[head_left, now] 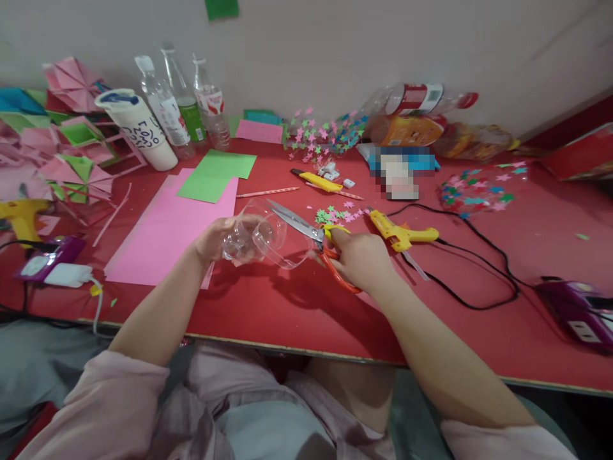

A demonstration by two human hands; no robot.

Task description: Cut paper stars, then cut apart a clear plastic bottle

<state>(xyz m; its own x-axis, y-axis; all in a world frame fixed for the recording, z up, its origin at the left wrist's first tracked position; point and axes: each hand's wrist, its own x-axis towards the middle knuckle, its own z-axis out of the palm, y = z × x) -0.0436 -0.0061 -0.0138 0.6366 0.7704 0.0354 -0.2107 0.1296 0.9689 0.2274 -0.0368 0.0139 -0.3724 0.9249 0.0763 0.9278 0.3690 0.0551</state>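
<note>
My left hand (pixel 218 239) is closed around a clear plastic bottle piece (pixel 239 243), from which a curled, cut strip of the same plastic hangs out to the right. In my right hand (pixel 361 255) is a pair of scissors (pixel 304 225) with one yellow and one orange handle. The blades point left, over the curled plastic; whether they touch it I cannot tell. Small green and pink paper stars (pixel 332 214) lie just beyond the scissors. Under my left wrist are pink paper sheets (pixel 158 223), with a green sheet (pixel 218 176) on top.
A yellow glue gun (pixel 402 231) with a black cord lies to the right, near a purple power strip (pixel 577 313). A yellow cutter knife (pixel 318 181) lies behind. Bottles (pixel 211 105) and a white tumbler (pixel 138 131) stand at the back left. Star-covered clear plastic pieces (pixel 483 188) lie around.
</note>
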